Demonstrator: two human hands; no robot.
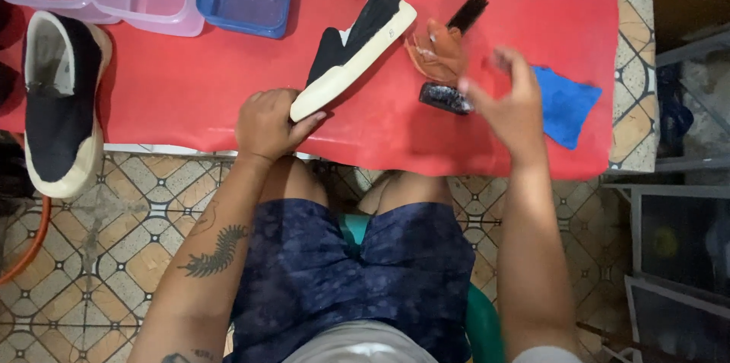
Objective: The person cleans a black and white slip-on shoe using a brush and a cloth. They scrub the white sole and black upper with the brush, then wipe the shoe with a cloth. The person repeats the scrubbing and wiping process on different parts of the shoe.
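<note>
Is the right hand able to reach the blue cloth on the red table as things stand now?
Probably yes. The right hand hovers just beside the blue cloth, which lies flat on the red table with nothing between them. The hand looks open and empty, though blurred. The left hand holds the black shoe.

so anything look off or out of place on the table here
The second shoe hangs over the left edge of the red table, partly unsupported. The other shoe lies tipped on its side, its toe gripped by the left hand. Nothing looks spilled or damaged.
</note>
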